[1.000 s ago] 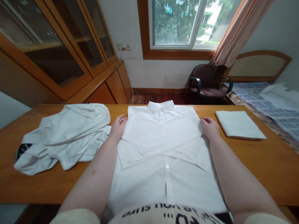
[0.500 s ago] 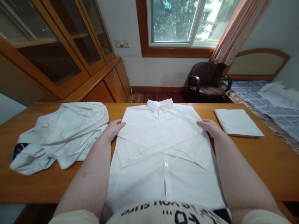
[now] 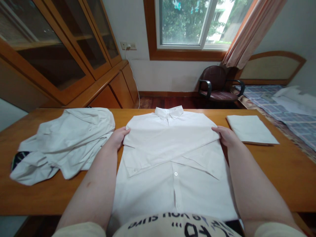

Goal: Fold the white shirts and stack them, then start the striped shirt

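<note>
From my remote view, a beige top with dark lettering [image 3: 175, 225] sits closest, just below a white button-front shirt [image 3: 170, 187], one of three white garments on a wooden table [image 3: 278, 181]. Two bare hands rest on the shirt. The left hand [image 3: 118, 137] lies at its left folded edge and the right hand [image 3: 228, 136] at its right, each with fingers close together, the cloth directly under them. I cannot tell whether either hand grips it. The shirt lies flat, collar away from me, its folded sides crossing over its front. Left of the shirt lies a crumpled white garment [image 3: 59, 144]; right of it, a folded white cloth [image 3: 251, 130]. Beyond the shirt stand one glass-fronted wooden cabinet [image 3: 49, 56] to the left, one window [image 3: 182, 23] straight ahead, one dark office chair [image 3: 217, 84] and one bed with a checked cover [image 3: 278, 95] to the right.
</note>
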`<action>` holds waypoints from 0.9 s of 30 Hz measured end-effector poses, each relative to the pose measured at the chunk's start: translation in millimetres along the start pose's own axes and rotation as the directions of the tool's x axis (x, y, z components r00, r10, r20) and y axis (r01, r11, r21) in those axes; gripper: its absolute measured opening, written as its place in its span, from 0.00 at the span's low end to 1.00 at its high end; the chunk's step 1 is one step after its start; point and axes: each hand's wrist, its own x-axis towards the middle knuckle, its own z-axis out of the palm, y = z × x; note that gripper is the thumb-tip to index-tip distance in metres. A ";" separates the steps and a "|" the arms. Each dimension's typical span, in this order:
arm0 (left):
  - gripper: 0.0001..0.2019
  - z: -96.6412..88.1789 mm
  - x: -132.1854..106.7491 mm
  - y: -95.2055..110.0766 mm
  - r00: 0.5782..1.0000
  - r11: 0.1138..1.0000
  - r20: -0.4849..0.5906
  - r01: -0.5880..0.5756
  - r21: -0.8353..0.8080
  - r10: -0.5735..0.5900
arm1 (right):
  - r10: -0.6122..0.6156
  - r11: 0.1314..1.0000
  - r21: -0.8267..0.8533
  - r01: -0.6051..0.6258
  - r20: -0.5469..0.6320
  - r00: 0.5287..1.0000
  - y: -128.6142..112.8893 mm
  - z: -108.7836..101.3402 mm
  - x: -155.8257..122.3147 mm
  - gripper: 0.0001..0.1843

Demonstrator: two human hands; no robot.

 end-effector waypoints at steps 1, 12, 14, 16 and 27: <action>0.13 0.1 1.6 -1.2 1.000 1.000 0.000 0.000 0.021 0.000 | 0.002 1.000 -0.006 -0.002 -0.002 1.000 0.1 0.2 0.0 0.08; 0.10 12.1 11.3 22.2 0.903 0.694 -0.194 -0.143 0.705 0.383 | -0.164 0.902 -0.428 0.052 -0.230 0.959 -32.0 -2.6 2.0 0.13; 0.09 13.3 2.0 29.3 0.896 0.582 -0.154 -0.133 0.802 0.416 | -0.123 0.910 -0.415 0.024 -0.213 0.969 -39.1 -5.9 -5.3 0.14; 0.09 14.9 -8.9 33.2 0.937 0.632 -0.148 -0.092 0.770 0.317 | -0.050 0.925 -0.378 -0.019 -0.169 0.984 -44.0 -8.7 -13.5 0.16; 0.05 1.3 -47.5 16.4 0.995 0.995 -0.057 0.090 0.047 -0.087 | 0.094 0.993 -0.074 -0.091 0.033 0.995 -36.4 -24.5 -51.5 0.12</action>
